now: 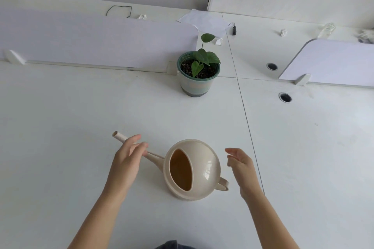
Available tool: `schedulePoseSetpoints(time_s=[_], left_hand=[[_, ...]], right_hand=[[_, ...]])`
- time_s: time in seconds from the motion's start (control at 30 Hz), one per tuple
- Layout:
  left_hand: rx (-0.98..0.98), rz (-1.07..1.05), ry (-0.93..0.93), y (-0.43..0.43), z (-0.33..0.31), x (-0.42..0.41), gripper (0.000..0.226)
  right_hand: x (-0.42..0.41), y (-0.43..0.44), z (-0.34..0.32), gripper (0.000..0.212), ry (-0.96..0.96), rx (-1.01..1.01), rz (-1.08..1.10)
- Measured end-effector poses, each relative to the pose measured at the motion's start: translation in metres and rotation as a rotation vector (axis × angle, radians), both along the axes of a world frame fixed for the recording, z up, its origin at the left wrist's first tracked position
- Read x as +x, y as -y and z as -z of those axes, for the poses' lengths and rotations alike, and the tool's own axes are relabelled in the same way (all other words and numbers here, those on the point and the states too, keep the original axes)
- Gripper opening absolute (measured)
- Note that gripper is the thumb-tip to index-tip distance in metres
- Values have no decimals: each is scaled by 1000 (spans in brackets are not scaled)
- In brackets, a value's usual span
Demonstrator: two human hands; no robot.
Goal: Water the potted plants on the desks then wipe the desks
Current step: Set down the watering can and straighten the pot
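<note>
Plastic watering can (204, 159), round and beige, sat between the left hand (126, 159) and right hand (240, 164). Both were spread, gripping nothing.

A watering can (192, 170) stands on the desk (81, 117) between both hands, the potted plant (198, 73) behind it.

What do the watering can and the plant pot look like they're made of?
Watering can: most likely moulded plastic, beige with a semi-gloss finish; soft window-like highlights sit on its smooth, seamless top.
Plant pot: glazed ceramic or printed plastic, I can't tell which; pale banded wall, green rim, dark base. The slotted inner rim hints at plastic.
</note>
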State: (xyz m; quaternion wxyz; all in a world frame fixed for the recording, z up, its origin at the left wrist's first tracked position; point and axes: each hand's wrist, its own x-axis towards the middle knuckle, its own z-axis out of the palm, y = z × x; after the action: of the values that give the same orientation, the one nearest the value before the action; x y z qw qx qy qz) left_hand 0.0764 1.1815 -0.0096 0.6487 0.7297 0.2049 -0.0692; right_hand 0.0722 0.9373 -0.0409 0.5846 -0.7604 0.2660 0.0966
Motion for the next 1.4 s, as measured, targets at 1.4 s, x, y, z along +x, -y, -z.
schedulePoseSetpoints(time_s=[1.4], left_hand=[[-320,56,13,82,42,287,51]], right_hand=[[267,0,27,55,303,155,87]])
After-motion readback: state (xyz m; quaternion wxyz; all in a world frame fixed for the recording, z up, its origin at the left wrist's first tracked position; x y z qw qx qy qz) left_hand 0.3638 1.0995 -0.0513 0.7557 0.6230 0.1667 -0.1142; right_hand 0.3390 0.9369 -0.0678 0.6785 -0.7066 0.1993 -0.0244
